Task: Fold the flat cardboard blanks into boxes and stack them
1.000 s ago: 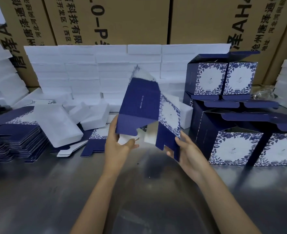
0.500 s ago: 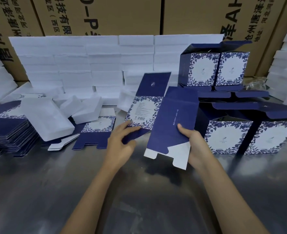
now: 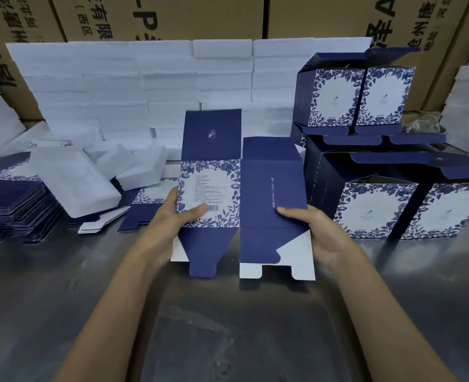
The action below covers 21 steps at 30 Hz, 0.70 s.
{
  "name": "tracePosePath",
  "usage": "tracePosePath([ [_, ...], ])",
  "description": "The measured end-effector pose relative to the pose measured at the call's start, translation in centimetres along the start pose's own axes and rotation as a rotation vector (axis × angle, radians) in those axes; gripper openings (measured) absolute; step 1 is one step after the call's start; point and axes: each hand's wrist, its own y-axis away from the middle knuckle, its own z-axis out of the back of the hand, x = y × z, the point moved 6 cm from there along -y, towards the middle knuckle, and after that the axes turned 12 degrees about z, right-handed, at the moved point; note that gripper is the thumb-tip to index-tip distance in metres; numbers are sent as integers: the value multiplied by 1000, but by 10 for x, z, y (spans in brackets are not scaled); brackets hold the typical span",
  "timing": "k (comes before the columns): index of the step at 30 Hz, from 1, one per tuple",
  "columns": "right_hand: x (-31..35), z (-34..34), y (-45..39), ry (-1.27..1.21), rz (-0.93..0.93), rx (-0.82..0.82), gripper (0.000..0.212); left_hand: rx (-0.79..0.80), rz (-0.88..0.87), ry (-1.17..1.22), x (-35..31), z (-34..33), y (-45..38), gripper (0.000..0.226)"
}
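Grey surface backed by white foam blocks. Blank held above surface centre, gripped by left hand and right hand. Folded boxes stacked right.

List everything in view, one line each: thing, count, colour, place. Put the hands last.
cardboard blank: one, navy with blue floral panel, held above the table centre, near flat.
flat blanks: one stack, navy and floral, left on the table; a few more lie loose by the foam.
folded boxes: four visible, navy with white floral fronts, stacked in two tiers at right, lids open.
foam blocks: many, white, walled up at the back, some loose at left.
shipping cartons: several, brown with black print, behind everything.
table: one, grey metal.
left hand: grips the blank's floral panel, thumb on top.
right hand: grips the blank's navy panel, thumb on top.
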Motion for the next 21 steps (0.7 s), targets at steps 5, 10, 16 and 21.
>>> tracePosePath([
  [5,6,6,-6,-4,99,-68,28,-2,-9,39,-3,-4,-1,60],
  [10,7,2,-5,72,95,-8,24,-165,42,82,2,3,-1,45],
  [16,10,6,-7,70,126,-95,19,-241,45,-12,-1,-1,3,63],
  [21,11,6,-5,102,98,3,22,-373,24,-150,-9,-1,8,43],
])
